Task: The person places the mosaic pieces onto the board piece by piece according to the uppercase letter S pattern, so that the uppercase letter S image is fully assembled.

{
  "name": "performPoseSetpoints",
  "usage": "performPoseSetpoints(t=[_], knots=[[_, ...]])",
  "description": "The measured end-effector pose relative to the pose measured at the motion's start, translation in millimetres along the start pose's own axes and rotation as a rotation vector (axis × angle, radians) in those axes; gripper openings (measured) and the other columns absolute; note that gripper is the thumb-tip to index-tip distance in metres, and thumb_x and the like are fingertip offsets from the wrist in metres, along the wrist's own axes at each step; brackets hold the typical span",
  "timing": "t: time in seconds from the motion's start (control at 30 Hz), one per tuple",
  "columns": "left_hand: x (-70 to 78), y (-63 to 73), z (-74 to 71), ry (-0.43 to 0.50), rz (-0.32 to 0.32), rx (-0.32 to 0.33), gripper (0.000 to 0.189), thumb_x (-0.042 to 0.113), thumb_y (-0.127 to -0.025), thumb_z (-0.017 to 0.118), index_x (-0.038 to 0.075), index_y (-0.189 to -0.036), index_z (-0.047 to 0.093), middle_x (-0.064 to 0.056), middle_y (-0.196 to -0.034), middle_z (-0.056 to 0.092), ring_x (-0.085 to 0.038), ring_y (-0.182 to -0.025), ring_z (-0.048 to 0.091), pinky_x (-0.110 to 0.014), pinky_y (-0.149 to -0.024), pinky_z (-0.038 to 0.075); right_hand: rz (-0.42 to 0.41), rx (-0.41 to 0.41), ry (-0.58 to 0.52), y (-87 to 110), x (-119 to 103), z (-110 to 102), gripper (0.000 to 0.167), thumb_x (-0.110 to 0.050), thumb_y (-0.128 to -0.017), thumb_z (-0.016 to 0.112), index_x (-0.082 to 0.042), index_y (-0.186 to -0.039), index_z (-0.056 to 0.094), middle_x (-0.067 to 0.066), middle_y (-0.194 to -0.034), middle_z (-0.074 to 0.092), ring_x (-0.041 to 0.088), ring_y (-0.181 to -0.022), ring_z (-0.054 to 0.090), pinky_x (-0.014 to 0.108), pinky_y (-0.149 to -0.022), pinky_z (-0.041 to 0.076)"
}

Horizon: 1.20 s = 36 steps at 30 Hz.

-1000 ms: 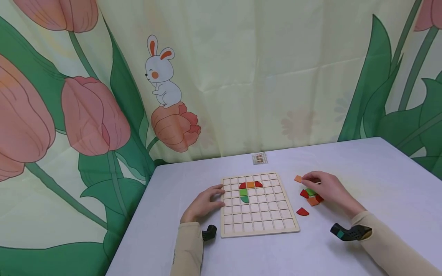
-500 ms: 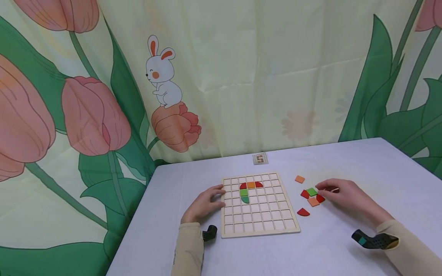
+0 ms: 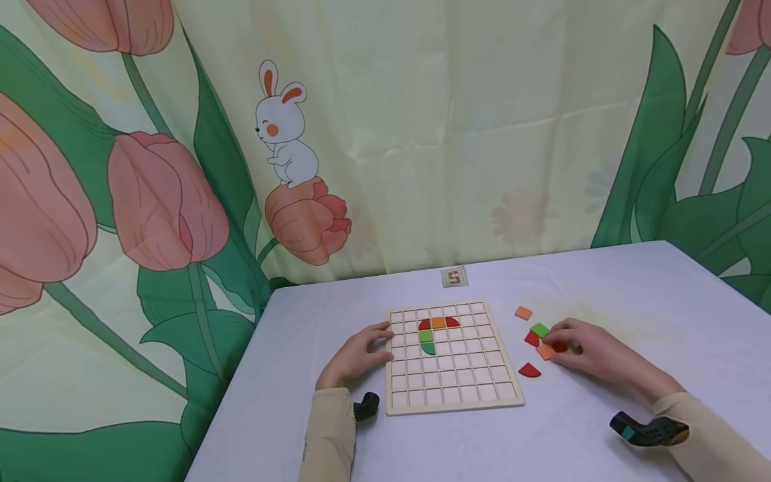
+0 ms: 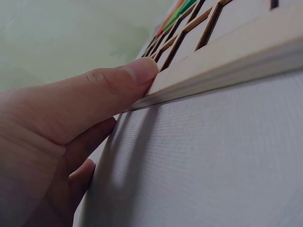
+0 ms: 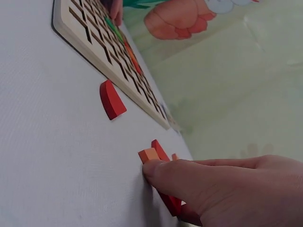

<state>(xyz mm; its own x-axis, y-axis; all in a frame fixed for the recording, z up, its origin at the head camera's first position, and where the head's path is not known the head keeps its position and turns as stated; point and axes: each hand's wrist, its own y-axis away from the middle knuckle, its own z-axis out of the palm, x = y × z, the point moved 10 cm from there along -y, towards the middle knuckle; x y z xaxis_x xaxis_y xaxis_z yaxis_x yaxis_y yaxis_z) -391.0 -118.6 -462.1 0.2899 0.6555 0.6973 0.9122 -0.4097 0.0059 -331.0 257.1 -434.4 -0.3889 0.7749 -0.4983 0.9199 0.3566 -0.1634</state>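
Note:
In the head view my left hand (image 3: 354,358) rests at the left edge of a wooden grid board (image 3: 454,398). Its thumb (image 4: 142,71) touches the rim in the left wrist view. My right hand (image 3: 593,348) is over the loose tiles right of the board, thumb and fingers apart around a red quarter-circle tile (image 5: 171,204). The thumb tip touches an orange square tile (image 5: 149,153). A green square tile (image 3: 539,330) lies at the index fingertip. Another red tile (image 3: 532,339) is beside it. The right hand's other fingers are partly hidden.
Red, orange and green tiles (image 3: 438,323) sit in the board's upper cells. A separate red quarter tile (image 3: 529,370) and an orange square (image 3: 523,312) lie right of the board. A small pattern card (image 3: 454,276) lies behind it, near the printed curtain (image 3: 482,134).
My right hand moved back right from the far orange square, then down among the tiles. The green square has shifted slightly away and turned. My left hand has stayed at the board.

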Motion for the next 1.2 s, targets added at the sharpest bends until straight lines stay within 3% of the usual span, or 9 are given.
performPoseSetpoints(t=[0.2,0.33,0.53,0.67,0.8,1.2], knots=[[1.1,-0.3,-1.2,0.010,-0.005,0.001,0.046,0.023,-0.087,0.075,0.013,-0.130,0.063,0.004,-0.151,0.042,-0.022,-0.143,0.031,-0.045,-0.116,0.028,0.044,0.044,0.041,-0.9,10,-1,0.025,-0.021,-0.081,0.080,-0.012,-0.102,0.072,-0.001,-0.098,0.061,0.015,-0.084,0.053,0.024,-0.065,0.051],[1.5,-0.1,-1.1,0.004,0.006,-0.001,0.046,0.023,-0.087,0.075,0.013,-0.130,0.063,0.002,-0.151,0.043,-0.024,-0.143,0.032,-0.045,-0.116,0.028,0.112,0.096,0.068,0.6,19,-6,0.026,-0.022,-0.081,0.079,-0.007,-0.101,0.071,0.004,-0.096,0.062,0.023,-0.087,0.057,0.041,-0.074,0.056],[-0.2,-0.9,0.0,0.013,0.007,0.000,0.046,0.024,-0.087,0.075,0.012,-0.130,0.063,0.002,-0.151,0.043,-0.024,-0.143,0.032,-0.046,-0.116,0.028,0.230,0.149,0.091,0.7,37,-15,0.037,-0.018,-0.084,0.076,0.008,-0.109,0.066,0.023,-0.102,0.062,0.040,-0.096,0.057,0.059,-0.082,0.052],[-0.8,-0.3,0.2,0.020,-0.001,0.004,0.046,0.024,-0.087,0.075,0.013,-0.130,0.062,0.003,-0.151,0.042,-0.023,-0.143,0.031,-0.046,-0.117,0.027,0.162,0.138,0.120,-2.4,34,-15,0.039,-0.015,-0.085,0.075,0.008,-0.115,0.065,0.029,-0.114,0.061,0.047,-0.108,0.054,0.064,-0.089,0.047],[-0.9,0.1,-0.2,0.019,-0.004,0.008,0.045,0.023,-0.088,0.075,0.013,-0.130,0.063,0.003,-0.151,0.042,-0.023,-0.143,0.031,-0.046,-0.117,0.027,0.073,0.140,0.144,-5.2,26,-18,0.032,-0.007,-0.084,0.075,0.006,-0.112,0.069,0.024,-0.110,0.066,0.045,-0.106,0.058,0.062,-0.088,0.049],[-3.6,-0.6,1.2,0.016,-0.012,0.007,0.046,0.024,-0.087,0.076,0.014,-0.130,0.063,0.005,-0.151,0.042,-0.022,-0.143,0.031,-0.045,-0.116,0.028,0.073,0.145,0.147,-10.6,26,-19,0.032,-0.003,-0.083,0.075,0.007,-0.112,0.068,0.020,-0.104,0.069,0.041,-0.099,0.062,0.058,-0.085,0.052]])
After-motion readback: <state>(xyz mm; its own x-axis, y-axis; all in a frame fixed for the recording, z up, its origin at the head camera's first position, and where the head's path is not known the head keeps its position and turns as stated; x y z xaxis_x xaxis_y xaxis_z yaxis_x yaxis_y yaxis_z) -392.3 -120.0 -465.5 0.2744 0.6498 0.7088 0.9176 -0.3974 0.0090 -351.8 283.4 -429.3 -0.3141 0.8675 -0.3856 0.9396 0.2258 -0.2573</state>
